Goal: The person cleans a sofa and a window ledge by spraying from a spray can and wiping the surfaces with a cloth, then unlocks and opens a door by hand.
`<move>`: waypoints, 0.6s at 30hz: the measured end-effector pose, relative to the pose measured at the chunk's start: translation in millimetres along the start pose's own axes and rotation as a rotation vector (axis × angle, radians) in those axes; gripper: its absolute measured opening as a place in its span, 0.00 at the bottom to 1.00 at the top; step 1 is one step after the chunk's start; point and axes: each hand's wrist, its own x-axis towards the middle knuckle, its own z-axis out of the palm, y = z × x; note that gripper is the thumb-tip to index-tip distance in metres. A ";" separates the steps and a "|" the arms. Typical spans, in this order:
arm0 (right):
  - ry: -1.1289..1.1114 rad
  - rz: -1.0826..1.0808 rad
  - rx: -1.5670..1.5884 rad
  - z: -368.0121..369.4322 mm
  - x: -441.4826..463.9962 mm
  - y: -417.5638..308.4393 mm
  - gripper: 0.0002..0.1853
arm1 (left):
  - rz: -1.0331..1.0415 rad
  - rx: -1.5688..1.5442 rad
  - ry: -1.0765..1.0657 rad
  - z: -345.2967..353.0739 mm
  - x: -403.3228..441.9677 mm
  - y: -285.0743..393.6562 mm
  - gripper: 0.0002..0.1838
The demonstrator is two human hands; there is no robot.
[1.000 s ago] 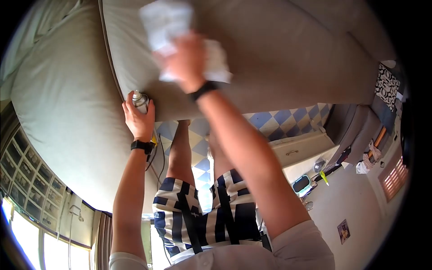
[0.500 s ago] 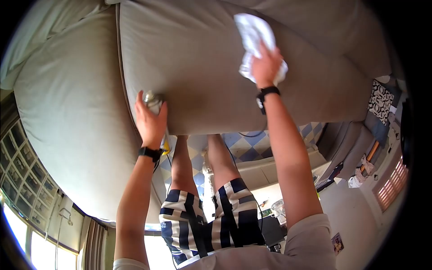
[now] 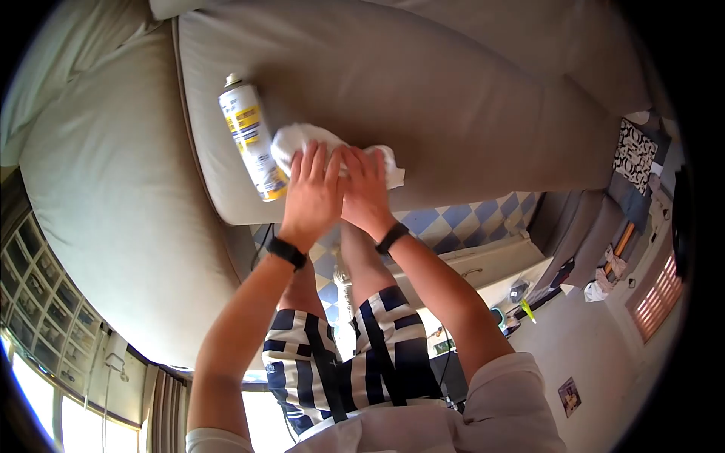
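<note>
Both my hands are on a crumpled white cloth (image 3: 298,137) at the front part of the sofa seat. My left hand (image 3: 311,198) grips its near side, the fingers lying over the fabric and the thumb hidden. Close against it, my right hand (image 3: 368,189) holds the cloth with bent fingers; a loose corner sticks out to the right. A white and yellow spray can (image 3: 248,136) lies on its side left of the cloth, nozzle pointing away from me, with neither hand holding it.
The brown sofa seat (image 3: 453,113) stretches off to the right. A pale cushion section (image 3: 113,204) borders it on the left along a seam. Below the front edge are blue and white floor tiles (image 3: 453,224) and a dark cable (image 3: 263,248). A patterned pillow (image 3: 636,157) is far right.
My left hand has let go of the spray can, which now lies on the seat, and has moved to the cloth. My right hand has brought the cloth nearer and to the left.
</note>
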 end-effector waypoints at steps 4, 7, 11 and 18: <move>-0.071 0.059 -0.069 -3.5 -82.5 43.4 0.14 | 0.032 0.027 -0.249 46.5 -47.5 29.2 0.39; -0.089 -0.076 -0.169 -8.0 -83.9 78.7 0.14 | 0.072 0.090 -0.267 63.3 -32.8 34.8 0.47; 0.033 -0.117 -0.161 -26.5 -0.9 132.3 0.19 | 0.171 0.288 -0.036 71.7 58.7 12.8 0.49; 0.348 -0.005 -0.319 -115.7 147.2 216.4 0.30 | 0.022 0.491 0.109 43.6 264.1 61.3 0.40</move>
